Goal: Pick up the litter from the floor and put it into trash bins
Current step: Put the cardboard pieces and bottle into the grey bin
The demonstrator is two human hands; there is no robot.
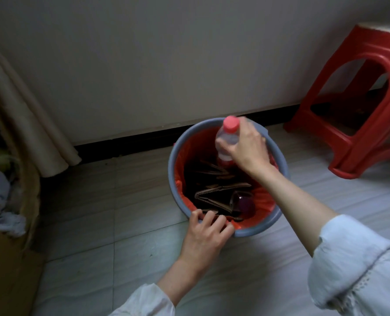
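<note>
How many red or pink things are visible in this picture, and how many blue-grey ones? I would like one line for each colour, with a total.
Red or pink: 3, the stool, the bin liner and the bottle cap.
Blue-grey: 1, the trash bin.
Total: 4.

Pale tiled floor (130,247) carries the grey trash bin (282,163), its near rim under the left fingers (208,218); red stool (353,133) right of the right fingers (223,145); cardboard box (5,270) far left.
</note>
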